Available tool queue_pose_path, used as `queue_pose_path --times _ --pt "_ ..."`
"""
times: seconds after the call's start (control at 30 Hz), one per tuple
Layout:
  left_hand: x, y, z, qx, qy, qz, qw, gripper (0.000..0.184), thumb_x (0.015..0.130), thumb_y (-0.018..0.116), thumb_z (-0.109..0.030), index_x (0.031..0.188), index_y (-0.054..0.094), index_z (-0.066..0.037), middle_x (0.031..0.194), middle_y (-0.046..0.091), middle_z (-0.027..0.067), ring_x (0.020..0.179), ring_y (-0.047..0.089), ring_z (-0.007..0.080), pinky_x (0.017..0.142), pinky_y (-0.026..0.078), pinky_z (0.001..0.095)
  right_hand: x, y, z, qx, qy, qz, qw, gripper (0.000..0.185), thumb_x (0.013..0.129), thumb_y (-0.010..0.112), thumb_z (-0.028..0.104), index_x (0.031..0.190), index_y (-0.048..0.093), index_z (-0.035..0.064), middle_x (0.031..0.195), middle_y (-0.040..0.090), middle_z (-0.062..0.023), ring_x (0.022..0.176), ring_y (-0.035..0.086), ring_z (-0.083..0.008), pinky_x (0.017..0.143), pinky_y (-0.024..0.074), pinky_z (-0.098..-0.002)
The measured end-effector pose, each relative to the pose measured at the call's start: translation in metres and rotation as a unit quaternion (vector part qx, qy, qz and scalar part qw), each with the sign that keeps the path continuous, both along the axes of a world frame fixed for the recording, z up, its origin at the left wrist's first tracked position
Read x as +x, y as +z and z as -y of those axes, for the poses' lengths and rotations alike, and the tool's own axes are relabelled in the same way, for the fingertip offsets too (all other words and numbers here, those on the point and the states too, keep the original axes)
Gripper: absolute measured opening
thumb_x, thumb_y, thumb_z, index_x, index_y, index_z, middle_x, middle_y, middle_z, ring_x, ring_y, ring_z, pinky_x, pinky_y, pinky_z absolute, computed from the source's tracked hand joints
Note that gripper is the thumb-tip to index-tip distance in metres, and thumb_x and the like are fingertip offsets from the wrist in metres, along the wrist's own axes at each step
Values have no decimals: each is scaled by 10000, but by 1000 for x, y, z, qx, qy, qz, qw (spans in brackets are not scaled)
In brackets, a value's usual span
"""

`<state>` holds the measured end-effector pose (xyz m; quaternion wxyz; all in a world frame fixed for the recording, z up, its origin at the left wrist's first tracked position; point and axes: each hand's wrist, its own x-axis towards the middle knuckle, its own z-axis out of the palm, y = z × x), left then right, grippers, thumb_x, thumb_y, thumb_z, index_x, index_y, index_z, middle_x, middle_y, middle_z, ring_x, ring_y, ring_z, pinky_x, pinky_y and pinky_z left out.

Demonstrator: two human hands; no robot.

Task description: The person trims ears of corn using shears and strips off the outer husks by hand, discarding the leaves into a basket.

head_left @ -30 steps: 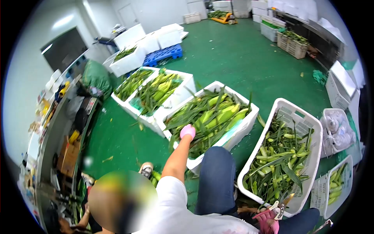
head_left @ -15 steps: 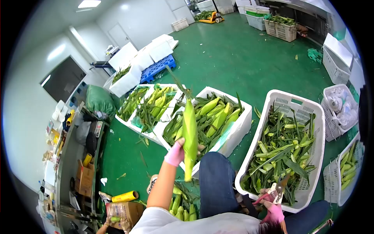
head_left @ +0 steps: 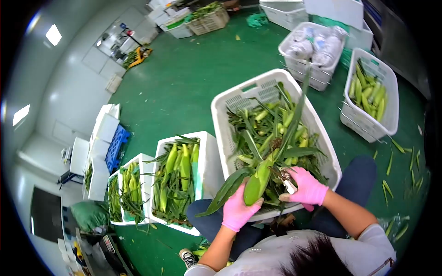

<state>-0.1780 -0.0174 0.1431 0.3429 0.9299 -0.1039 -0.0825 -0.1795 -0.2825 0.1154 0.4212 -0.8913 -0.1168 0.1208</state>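
Head view, green corn ear (head_left: pixel 258 181), long splayed leaves (head_left: pixel 226 189)

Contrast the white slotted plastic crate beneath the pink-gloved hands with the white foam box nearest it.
The white slotted plastic crate has perforated walls; the white foam box has plain, solid ones. The crate looks larger than the box. The crate holds jumbled green trimmings; the box shows plump green corn ears. Both are white and open-topped.

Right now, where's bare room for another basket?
Mostly bare: green floor between the blue pallet, yellow pallet jack and leaf-filled basket. Crowded: that basket, with the left hand and right hand over it, and the corn-packed foam box.
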Motion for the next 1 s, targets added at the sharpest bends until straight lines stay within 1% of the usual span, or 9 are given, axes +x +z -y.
queue_pose_path --times 0.17,0.23,0.33,0.4,0.5,0.6,0.7,0.83,1.0 --pt "0 5 2 15 -72 -25 997 804 777 805 -383 1453 479 -97 1214 674 202 1106 662 364 937 537 410 -7 -33 18 276 17 -145 950 857 747 862 320 1427 471 -25 1194 580 -152 1055 564 -205 967 473 -317" --pt "2 4 0 37 -109 32 993 819 764 815 -377 1455 478 -95 1188 676 222 1089 667 365 919 541 410 -6 -37 11 258 22 -113 959 761 759 844 303 1366 516 -18 1124 614 -130 1006 593 -209 926 493 -322" --pt "7 21 1 115 -72 -109 985 822 757 821 -359 1454 478 -92 1194 664 245 1104 652 383 940 531 404 -8 -33 8 193 13 -90 977 400 809 775 187 1133 626 4 835 647 -60 748 647 -216 746 542 -330" --pt "13 14 -16 9 -94 -113 989 848 752 830 -300 1469 454 -48 1231 654 243 1151 645 358 995 500 382 -14 -16 12 283 -47 -288 914 316 826 764 170 1076 636 27 821 646 -36 702 636 -161 683 539 -303" --pt "17 -2 -43 -165 -102 -174 965 903 765 834 -265 1501 395 21 1345 605 185 1251 580 258 1084 425 348 -24 -9 13 306 8 -270 913 301 860 728 145 1119 615 41 791 609 -5 670 621 -103 607 545 -277" --pt "15 -3 -53 -235 -98 -240 937 934 781 836 -282 1518 359 37 1407 548 163 1304 506 225 1124 380 345 -33 -13 10 436 62 -370 818 465 903 713 179 1300 516 41 919 585 -15 727 606 -110 641 538 -292" --pt "23 -10 -47 -253 -173 -327 894 1003 767 860 -327 1535 329 40 1432 523 142 1325 473 217 1139 357 348 -19 3 10 337 180 -284 880 389 899 734 214 1184 527 50 965 568 -26 857 580 -107 722 531 -281" --pt "25 -27 -33 -366 -171 -413 816 1106 729 886 -463 1546 315 16 1414 529 134 1316 484 209 1120 376 354 -17 11 5 373 95 -237 892 282 860 752 142 1053 573 42 815 620 -8 744 597 -95 685 516 -262" --pt "37 -38 -5 -521 -60 -338 782 918 758 842 -547 1402 446 -27 1282 570 85 1185 553 200 1033 445 363 -41 9 5 495 -104 -362 783 267 870 679 115 1088 560 18 817 653 -86 639 669 -181 562 568 -333"
